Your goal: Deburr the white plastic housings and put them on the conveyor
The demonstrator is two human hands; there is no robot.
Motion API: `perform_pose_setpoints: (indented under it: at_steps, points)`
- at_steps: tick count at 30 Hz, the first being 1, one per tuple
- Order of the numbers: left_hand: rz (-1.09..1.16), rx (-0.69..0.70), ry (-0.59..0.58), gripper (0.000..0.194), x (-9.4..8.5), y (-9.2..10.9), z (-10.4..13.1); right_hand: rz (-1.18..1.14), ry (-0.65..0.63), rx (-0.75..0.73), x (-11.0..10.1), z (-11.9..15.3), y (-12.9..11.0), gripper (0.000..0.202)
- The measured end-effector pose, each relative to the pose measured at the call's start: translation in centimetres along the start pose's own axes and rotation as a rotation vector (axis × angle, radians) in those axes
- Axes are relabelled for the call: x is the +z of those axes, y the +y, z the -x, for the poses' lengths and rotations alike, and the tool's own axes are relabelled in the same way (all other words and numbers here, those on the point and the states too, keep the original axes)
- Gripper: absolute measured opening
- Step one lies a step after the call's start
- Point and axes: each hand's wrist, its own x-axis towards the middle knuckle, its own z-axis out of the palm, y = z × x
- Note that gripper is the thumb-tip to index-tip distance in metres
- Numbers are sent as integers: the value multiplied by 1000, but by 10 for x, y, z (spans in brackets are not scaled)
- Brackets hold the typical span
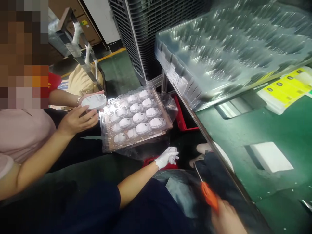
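Note:
My left hand, in a white glove, hovers past the front edge of the tray, apart from it. Its fingers are curled together and nothing shows in them. At the lower right, my bare right hand, blurred, grips an orange-handled tool with a thin metal shaft pointing up and away. A clear plastic tray holds several white rounded shells shaped like computer mice. Beside it, a co-worker's hands hold a similar white shell.
Stacked clear trays sit on the green table at right. Yellow-and-white labels and a white block lie there too. A dark louvred machine stands behind. Red bins are below the table edge.

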Motion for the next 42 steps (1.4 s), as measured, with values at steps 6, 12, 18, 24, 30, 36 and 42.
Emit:
perform_pose_setpoints:
  at_steps: [6,12,18,24,30,36,42]
  points:
    - [-50,-91,-53,37,-2,-17,-31,-166,-150,214,-23,77,-10,44]
    - [-105,-176,-132,41,5,-35,-50,-200,-328,429,-46,117,-30,50]
    - [-107,-215,-192,43,14,-40,-51,-303,-403,492,-83,104,-38,41]
    - [-70,-237,-281,58,27,-38,-43,-336,-381,565,-96,89,-45,35]
    - [-96,-247,-306,61,35,-34,-38,-384,-383,605,-95,92,-40,34]
    - [-167,-234,-351,61,43,-30,-35,-459,-379,606,-91,93,-37,34]
    - [-234,-206,-380,62,50,-26,-29,-427,-396,599,-88,99,-25,36]
